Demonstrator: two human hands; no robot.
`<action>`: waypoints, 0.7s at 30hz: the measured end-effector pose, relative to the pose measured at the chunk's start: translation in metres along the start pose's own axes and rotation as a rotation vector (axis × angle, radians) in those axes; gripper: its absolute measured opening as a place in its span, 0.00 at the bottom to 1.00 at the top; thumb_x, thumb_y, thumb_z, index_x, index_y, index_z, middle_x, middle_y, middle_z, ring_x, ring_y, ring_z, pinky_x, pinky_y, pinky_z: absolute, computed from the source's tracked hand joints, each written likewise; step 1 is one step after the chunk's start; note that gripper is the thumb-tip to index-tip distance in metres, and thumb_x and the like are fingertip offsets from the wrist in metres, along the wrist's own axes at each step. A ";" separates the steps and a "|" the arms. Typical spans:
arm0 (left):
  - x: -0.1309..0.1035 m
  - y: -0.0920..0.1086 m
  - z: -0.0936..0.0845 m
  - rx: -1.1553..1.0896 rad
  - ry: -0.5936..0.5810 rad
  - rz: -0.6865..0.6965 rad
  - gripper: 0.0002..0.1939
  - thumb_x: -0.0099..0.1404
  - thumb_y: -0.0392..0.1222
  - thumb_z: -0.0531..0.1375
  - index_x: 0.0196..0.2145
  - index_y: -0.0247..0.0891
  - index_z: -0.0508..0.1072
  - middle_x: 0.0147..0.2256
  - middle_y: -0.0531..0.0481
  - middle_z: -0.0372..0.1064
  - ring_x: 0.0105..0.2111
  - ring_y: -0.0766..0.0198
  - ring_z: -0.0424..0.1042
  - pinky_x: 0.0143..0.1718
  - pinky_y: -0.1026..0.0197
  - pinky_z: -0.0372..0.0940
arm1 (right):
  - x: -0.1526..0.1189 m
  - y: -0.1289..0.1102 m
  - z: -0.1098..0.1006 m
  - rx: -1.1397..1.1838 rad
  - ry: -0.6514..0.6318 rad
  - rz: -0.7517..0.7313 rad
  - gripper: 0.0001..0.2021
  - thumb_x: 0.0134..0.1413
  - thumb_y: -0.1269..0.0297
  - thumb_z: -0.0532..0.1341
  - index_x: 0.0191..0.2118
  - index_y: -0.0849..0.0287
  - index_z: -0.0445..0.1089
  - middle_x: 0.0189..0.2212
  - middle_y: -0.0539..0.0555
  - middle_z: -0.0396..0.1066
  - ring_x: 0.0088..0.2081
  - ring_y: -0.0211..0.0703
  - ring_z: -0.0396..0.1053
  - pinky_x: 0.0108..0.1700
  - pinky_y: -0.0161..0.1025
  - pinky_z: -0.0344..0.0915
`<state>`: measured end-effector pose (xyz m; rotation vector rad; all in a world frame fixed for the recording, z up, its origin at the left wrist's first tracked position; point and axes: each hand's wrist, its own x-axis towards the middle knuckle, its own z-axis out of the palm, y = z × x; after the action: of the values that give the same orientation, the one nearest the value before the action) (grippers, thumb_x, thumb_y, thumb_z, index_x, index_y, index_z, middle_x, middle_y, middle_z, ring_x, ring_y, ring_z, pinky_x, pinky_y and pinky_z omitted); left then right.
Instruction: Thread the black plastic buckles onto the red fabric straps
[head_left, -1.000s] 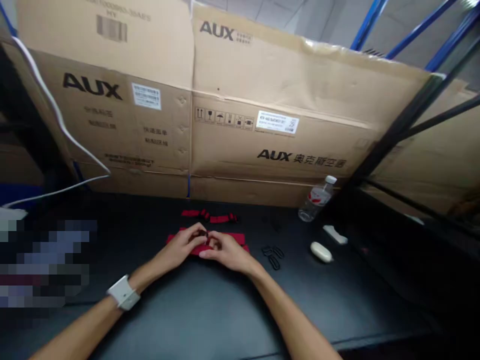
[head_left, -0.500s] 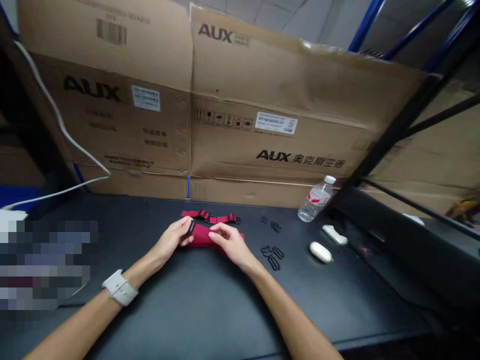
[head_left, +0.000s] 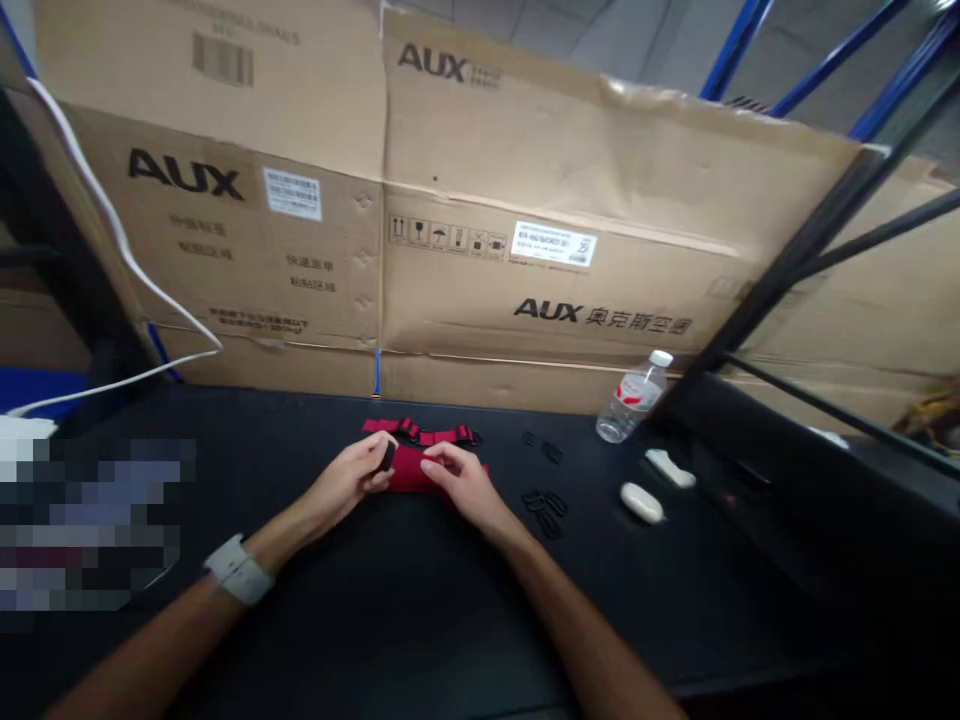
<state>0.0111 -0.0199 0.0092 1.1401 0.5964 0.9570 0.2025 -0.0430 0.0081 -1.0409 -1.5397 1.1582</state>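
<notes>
A folded red fabric piece (head_left: 409,471) lies between my two hands on the black table (head_left: 360,600). My left hand (head_left: 362,465) is closed round its left end, where a small black piece (head_left: 388,456) shows between thumb and fingers. On the right part of the fabric, my right hand (head_left: 456,478) pinches with thumb and forefinger. Just behind the hands lie red straps with black buckles (head_left: 448,437). To the right rest several black oval rings (head_left: 546,510), with smaller black buckles (head_left: 551,452) behind them.
A clear bottle (head_left: 634,398) leans near the right rack post. A white oval object (head_left: 641,503) and a white bow-shaped one (head_left: 670,468) lie in front of it. Cardboard (head_left: 465,300) walls the back. A white cable (head_left: 124,250) hangs at left.
The black piece at my left fingertips has turned slightly and sits a little further right. My right hand has barely shifted on the fabric. The table looks darker.
</notes>
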 end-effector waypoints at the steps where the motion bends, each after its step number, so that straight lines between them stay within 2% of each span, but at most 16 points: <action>1: 0.000 0.000 0.001 0.013 -0.008 -0.005 0.18 0.62 0.54 0.59 0.31 0.36 0.63 0.18 0.61 0.50 0.18 0.75 0.46 0.21 0.69 0.43 | -0.001 0.000 0.001 -0.003 -0.022 0.000 0.11 0.52 0.56 0.62 0.36 0.59 0.69 0.29 0.48 0.66 0.31 0.35 0.61 0.36 0.33 0.57; 6: 0.000 -0.005 0.005 0.079 -0.043 -0.010 0.18 0.62 0.56 0.59 0.34 0.37 0.62 0.18 0.60 0.53 0.17 0.74 0.48 0.19 0.69 0.41 | -0.004 -0.002 0.005 0.003 -0.135 -0.011 0.11 0.54 0.56 0.61 0.36 0.59 0.70 0.30 0.48 0.67 0.31 0.35 0.61 0.37 0.33 0.58; 12: -0.003 0.001 0.007 0.007 -0.010 0.037 0.16 0.64 0.53 0.58 0.34 0.38 0.61 0.19 0.61 0.51 0.17 0.75 0.47 0.21 0.68 0.44 | 0.000 0.000 0.001 0.019 0.005 -0.014 0.12 0.52 0.55 0.62 0.35 0.59 0.68 0.27 0.47 0.63 0.29 0.35 0.60 0.35 0.33 0.57; 14: -0.004 0.003 0.007 0.011 0.009 0.058 0.15 0.65 0.52 0.57 0.35 0.37 0.62 0.20 0.61 0.52 0.18 0.75 0.48 0.22 0.68 0.45 | 0.001 0.001 0.000 0.018 0.012 -0.019 0.12 0.52 0.55 0.62 0.35 0.59 0.68 0.27 0.47 0.63 0.30 0.35 0.60 0.35 0.33 0.57; 17: -0.003 0.000 0.005 0.045 0.033 0.062 0.15 0.64 0.52 0.58 0.35 0.38 0.62 0.21 0.60 0.53 0.18 0.75 0.48 0.21 0.68 0.44 | -0.001 0.000 0.001 0.008 -0.055 -0.017 0.11 0.53 0.56 0.62 0.35 0.59 0.68 0.29 0.48 0.65 0.31 0.35 0.61 0.36 0.33 0.57; 21: 0.001 -0.012 0.002 0.183 -0.062 0.012 0.14 0.63 0.51 0.58 0.35 0.38 0.61 0.18 0.61 0.54 0.17 0.73 0.49 0.20 0.68 0.41 | -0.003 -0.001 0.004 -0.004 -0.157 -0.014 0.12 0.54 0.54 0.61 0.35 0.59 0.69 0.28 0.48 0.65 0.29 0.34 0.60 0.34 0.33 0.57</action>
<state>0.0166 -0.0212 -0.0011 1.3328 0.6377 0.8875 0.1993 -0.0471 0.0082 -0.9593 -1.6689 1.2521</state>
